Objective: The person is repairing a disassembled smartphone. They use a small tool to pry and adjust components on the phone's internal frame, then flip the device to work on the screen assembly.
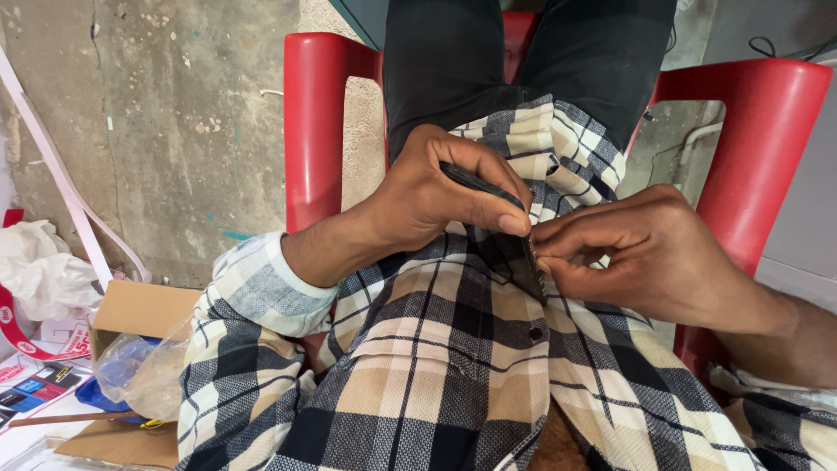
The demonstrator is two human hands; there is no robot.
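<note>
Seated on a red chair (318, 122), your left hand (432, 192) is gripping a thin black tool (479, 181) while your right hand (645, 253) is pinching the checked shirt (453, 349) placket; work appears unfinished.

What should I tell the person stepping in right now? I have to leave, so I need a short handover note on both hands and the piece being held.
Left hand: closed on a thin dark tool, its tip at the fingers of the other hand.
Right hand: fingertips pinched on a small dark part, too small to identify.
Both hands are over the lap, above the checked shirt, on a red plastic chair.
Done: tool and part brought together.
Left: whatever work goes on at that contact point; progress cannot be judged.
</note>
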